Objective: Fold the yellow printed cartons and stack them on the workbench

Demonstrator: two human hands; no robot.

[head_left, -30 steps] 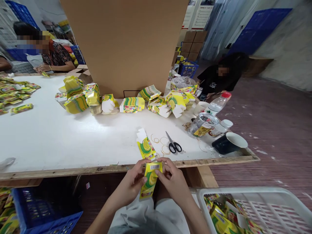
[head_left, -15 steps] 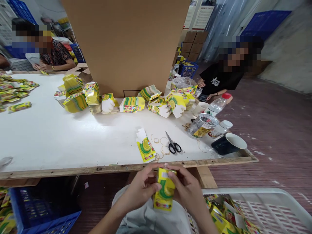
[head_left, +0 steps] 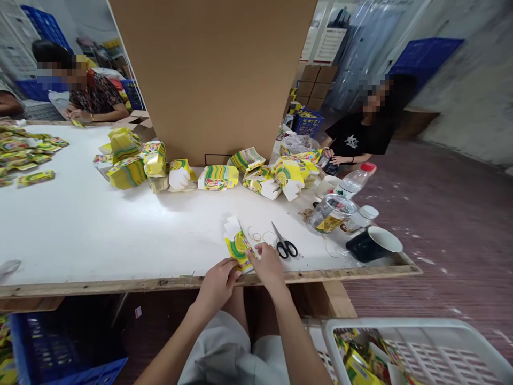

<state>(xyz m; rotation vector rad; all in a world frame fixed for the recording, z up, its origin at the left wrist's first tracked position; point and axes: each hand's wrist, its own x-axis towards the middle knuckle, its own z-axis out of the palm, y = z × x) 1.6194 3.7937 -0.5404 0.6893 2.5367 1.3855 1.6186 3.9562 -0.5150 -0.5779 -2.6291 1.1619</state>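
Note:
A small flattened yellow carton [head_left: 239,245] with a green swirl print and white end flaps lies at the table's near edge. My left hand [head_left: 219,280] has its curled fingers on the carton's lower left corner. My right hand [head_left: 267,266] grips the carton's right side, thumb on the printed face and fingers bent at the edge. Just right of that hand lie black-handled scissors [head_left: 284,245] and thin loose rubber bands [head_left: 255,234].
Bundles of flat cartons [head_left: 218,177] line the back below a big cardboard sheet [head_left: 212,80]. A dark mug [head_left: 366,245], a jar [head_left: 331,214] and bottles stand right. A white basket [head_left: 420,325] of filled packs and a blue crate [head_left: 72,342] flank me. Co-workers sit beyond.
Both hands have moved up from my lap to the flat carton on the table. The yellow box they held before is no longer in them; where it went is not shown.

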